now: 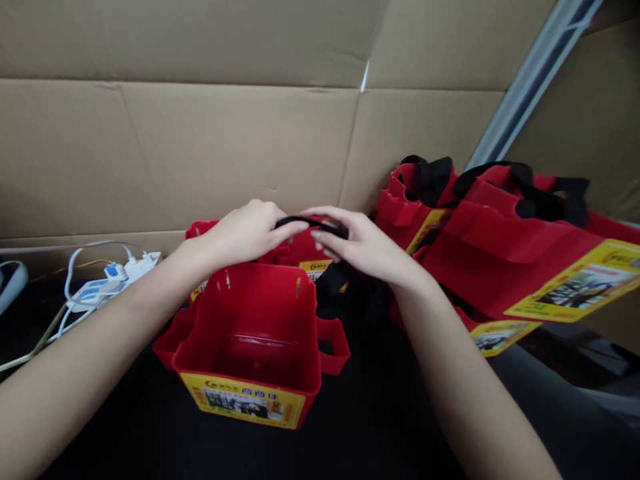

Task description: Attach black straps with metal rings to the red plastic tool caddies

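Observation:
A black strap (313,221) stretches between my two hands, above and behind a red plastic box. My left hand (253,230) pinches one end of the strap, and my right hand (355,243) has its fingers closed around the other. The open-topped red box (247,333) stands upright in front of me. It carries a yellow printed label on its front, side pockets and two slots in its back wall. Behind it, more red plastic (310,248) with a yellow label is partly hidden by my hands and the box.
Several red boxes with black straps (500,233) are stacked at the right. A white power strip (95,293) with plugs and cables lies at the left. Cardboard (225,147) walls the back, beside a metal post (533,83). The surface (360,427) is black.

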Available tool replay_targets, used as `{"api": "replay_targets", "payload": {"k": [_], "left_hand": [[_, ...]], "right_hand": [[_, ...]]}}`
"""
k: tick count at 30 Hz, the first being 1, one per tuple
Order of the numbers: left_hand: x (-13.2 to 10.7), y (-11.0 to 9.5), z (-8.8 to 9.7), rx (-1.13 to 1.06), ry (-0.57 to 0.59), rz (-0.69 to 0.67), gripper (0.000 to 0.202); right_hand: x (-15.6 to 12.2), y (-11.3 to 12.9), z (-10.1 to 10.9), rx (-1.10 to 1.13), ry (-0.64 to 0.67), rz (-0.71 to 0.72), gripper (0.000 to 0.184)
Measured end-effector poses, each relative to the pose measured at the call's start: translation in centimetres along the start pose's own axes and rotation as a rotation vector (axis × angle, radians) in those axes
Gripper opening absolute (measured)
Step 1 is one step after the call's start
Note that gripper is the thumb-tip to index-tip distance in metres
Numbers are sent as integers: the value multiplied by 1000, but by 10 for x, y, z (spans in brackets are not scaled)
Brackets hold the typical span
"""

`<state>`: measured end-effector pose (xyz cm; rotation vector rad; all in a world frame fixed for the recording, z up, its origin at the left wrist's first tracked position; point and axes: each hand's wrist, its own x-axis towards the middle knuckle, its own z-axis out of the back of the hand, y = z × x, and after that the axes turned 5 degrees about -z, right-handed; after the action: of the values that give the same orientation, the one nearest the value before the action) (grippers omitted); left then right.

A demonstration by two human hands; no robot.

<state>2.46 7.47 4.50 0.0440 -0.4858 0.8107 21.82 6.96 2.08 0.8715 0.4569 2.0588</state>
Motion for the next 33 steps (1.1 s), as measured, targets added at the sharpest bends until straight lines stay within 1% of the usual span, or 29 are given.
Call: {"api": "replay_targets", "payload": {"k": [2,4,6,8,9,10,11,12,13,15,16,17,18,20,22,23,26,29,31,33], "left_hand": [[-7,14,7,13,-17,78,47],[-17,33,13,31,-39,200,49],[-29,51,16,70,-44,326,50],[-38,62,18,108,-1,410,48],[-41,64,18,102,43,417,45],[-42,63,17,74,96,391,42],[-41,58,16,30,145,339,39],[-38,52,15,-17,169,274,39],[-34,44,12,-58,168,212,44],[-21,25,6,-134,109,121,56],[-13,17,2,-188,91,86,59],[-6,9,-2,-269,104,37,57],[2,4,-6,-349,151,-15,52],[14,-1,-13,-487,287,-79,41],[20,4,-16,-584,380,-81,32],[21,9,-17,-621,393,-70,29],[16,31,-14,-664,342,-36,25],[6,56,-12,-614,315,-2,24],[0,65,-13,-588,327,9,22],[-2,64,-16,-587,331,21,22]], "right_hand": [[1,-13,15,-41,57,-35,32],[-1,-27,34,-102,109,-75,27],[-3,-40,50,-148,130,-108,25],[-5,-47,59,-195,106,-127,25],[-6,-48,61,-215,84,-130,27],[-6,-47,60,-227,66,-132,29],[-6,-43,56,-230,58,-132,32],[-6,-39,52,-223,66,-127,35],[-6,-33,45,-211,83,-118,36],[-5,-20,31,-185,117,-87,34],[-4,-15,24,-169,125,-63,33],[-3,-11,17,-150,122,-31,31],[-2,-8,12,-132,112,8,29],[1,-7,7,-102,85,87,26],[3,-12,10,-90,66,147,23],[3,-16,15,-89,65,160,23],[0,-32,40,-142,78,132,24],[-6,-48,65,-319,105,5,26],[-8,-52,69,-415,172,-103,28],[-7,-46,58,-420,168,-147,28]]}}
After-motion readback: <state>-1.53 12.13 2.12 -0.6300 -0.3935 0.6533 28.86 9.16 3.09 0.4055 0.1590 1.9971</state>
